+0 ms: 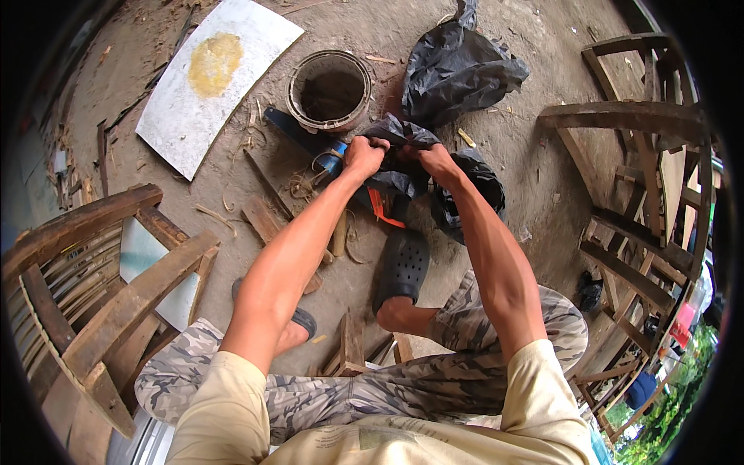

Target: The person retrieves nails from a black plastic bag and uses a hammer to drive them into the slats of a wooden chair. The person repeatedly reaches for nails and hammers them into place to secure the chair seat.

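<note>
Both my arms reach forward to a black plastic bag held up between them, its mouth spread apart. My left hand is closed on the left side of its rim, and my right hand grips the right side. What the bag holds is too dark to make out. Just right of it, below my right wrist, stands another black bag with an open round mouth. A bulging black plastic bag lies farther off on the ground. Beyond my left hand stands a dirty round bucket with dark stuff inside.
A white board with a yellow-brown patch lies at the far left. Under my left hand are a blue tool, an orange piece and wood scraps. Wooden frames stand at the left and right.
</note>
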A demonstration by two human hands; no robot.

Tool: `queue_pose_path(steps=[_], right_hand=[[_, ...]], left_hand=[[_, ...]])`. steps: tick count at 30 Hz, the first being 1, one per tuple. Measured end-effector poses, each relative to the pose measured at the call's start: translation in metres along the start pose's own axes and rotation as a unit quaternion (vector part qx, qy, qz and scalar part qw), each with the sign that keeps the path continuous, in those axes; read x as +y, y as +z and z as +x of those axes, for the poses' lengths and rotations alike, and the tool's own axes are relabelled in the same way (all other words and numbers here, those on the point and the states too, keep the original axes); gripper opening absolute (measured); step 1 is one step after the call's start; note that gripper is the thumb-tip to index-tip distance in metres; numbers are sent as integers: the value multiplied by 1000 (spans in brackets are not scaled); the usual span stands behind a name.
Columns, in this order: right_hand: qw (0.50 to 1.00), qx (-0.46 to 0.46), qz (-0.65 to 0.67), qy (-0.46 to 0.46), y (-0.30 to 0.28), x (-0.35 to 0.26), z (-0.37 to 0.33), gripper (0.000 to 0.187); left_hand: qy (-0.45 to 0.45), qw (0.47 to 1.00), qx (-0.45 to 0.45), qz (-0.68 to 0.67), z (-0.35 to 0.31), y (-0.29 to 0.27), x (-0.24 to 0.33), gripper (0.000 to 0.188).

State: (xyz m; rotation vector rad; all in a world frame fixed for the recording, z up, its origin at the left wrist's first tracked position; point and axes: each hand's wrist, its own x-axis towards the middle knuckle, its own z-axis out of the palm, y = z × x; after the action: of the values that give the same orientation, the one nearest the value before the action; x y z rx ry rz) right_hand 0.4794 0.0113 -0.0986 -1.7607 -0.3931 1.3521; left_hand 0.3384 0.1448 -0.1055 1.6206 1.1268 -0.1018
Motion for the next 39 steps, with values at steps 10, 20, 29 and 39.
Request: queue_pose_path(steps=[10, 20, 29, 39], right_hand=[[978, -97, 178, 48, 12, -22, -18, 27], [987, -64, 142, -49, 49, -32, -39, 25], [915, 97, -239, -310, 132, -23, -72, 29], [927, 113, -358, -9, 231, 43, -103, 51]], left_hand=[[61, 990, -51, -117, -26, -15, 15, 32], [-45, 934, -167, -313, -76, -64, 18, 22], [-41, 941, -83, -327, -159, -112, -81, 22], [-25, 862, -24, -506, -265, -145, -116, 16]])
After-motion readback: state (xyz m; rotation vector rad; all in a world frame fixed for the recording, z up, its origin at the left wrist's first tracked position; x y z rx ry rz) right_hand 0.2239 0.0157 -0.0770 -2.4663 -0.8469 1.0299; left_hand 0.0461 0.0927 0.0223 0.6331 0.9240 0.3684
